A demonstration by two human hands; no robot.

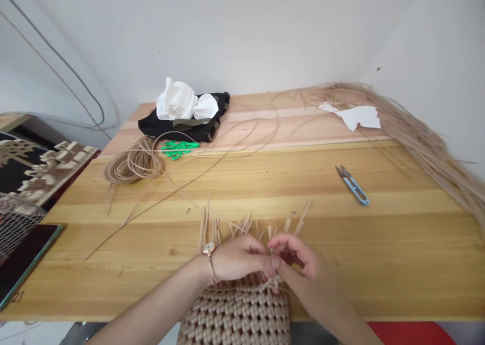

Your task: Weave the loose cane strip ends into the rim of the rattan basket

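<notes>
While half-woven, basket (237, 312) between hands (265, 259).

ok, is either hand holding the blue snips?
No: the blue snips lie alone on the table, while both hands work the woven piece.

The woven basket (235, 314) runs off the bottom edge; the hands cover its rim, hiding what the fingertips pinch.

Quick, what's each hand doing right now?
Left hand: closed, pinching a strip at the top of the woven basket.
Right hand: closed, pinching the strips there too.
</notes>
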